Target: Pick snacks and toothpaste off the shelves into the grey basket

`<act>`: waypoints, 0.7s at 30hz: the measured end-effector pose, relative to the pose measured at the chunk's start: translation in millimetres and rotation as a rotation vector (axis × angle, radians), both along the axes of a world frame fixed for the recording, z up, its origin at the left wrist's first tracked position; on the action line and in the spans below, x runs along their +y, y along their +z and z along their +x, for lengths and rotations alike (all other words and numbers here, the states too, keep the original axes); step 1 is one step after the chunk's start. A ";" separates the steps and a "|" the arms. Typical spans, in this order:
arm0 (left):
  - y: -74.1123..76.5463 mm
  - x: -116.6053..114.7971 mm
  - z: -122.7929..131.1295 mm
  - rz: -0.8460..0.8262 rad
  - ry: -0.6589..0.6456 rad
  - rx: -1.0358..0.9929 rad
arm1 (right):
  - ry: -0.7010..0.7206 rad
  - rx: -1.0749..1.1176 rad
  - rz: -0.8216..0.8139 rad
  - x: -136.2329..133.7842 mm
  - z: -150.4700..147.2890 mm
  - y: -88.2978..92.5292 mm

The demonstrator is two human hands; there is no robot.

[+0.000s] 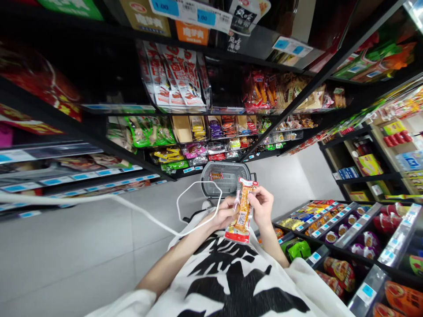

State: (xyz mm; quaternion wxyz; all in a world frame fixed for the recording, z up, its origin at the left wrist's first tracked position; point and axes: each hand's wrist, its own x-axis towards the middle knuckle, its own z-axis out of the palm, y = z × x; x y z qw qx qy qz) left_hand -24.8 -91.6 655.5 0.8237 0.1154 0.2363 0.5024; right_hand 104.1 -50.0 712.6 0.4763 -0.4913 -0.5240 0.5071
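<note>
A snack packet (243, 211), clear with an orange-brown food stick inside and red ends, is held upright in front of my chest. My left hand (228, 212) grips its left edge, fingers curled behind it. Thumb and fingers of my right hand (262, 202) pinch its right side near the top. Beyond my hands a grey shopping basket (208, 169) stands on the floor, with a small orange-red packet (216, 175) lying in it. A white cable (145, 215) runs from the left and loops over my left forearm.
Dark shelves ahead carry white-and-red snack bags (180, 77), green packets (150, 131) and price tags. At the right stands a tiered display (350, 233) of bagged snacks. Grey tiled floor (99, 246) spreads at the left. Another shelf unit (366, 176) stands at the far right.
</note>
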 end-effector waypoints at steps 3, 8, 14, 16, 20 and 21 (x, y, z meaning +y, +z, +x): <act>-0.4 1.8 -2.4 0.057 -0.108 -0.026 | 0.004 -0.015 0.003 -0.7 0.6 -0.6; -0.9 1.2 -1.4 0.080 -0.110 -0.009 | 0.010 -0.027 0.020 -2.3 -0.1 2.1; -0.5 2.1 -0.5 0.135 -0.112 0.009 | 0.072 -0.079 0.096 -3.0 2.5 3.1; -1.5 2.6 -1.4 0.154 -0.119 0.007 | 0.107 -0.089 0.138 -3.6 3.9 2.4; -5.2 1.9 -3.7 0.181 -0.140 0.005 | 0.130 -0.132 0.173 -5.2 3.7 2.9; -6.1 1.4 -4.1 0.189 -0.143 0.003 | 0.128 -0.154 0.170 -5.7 3.1 3.6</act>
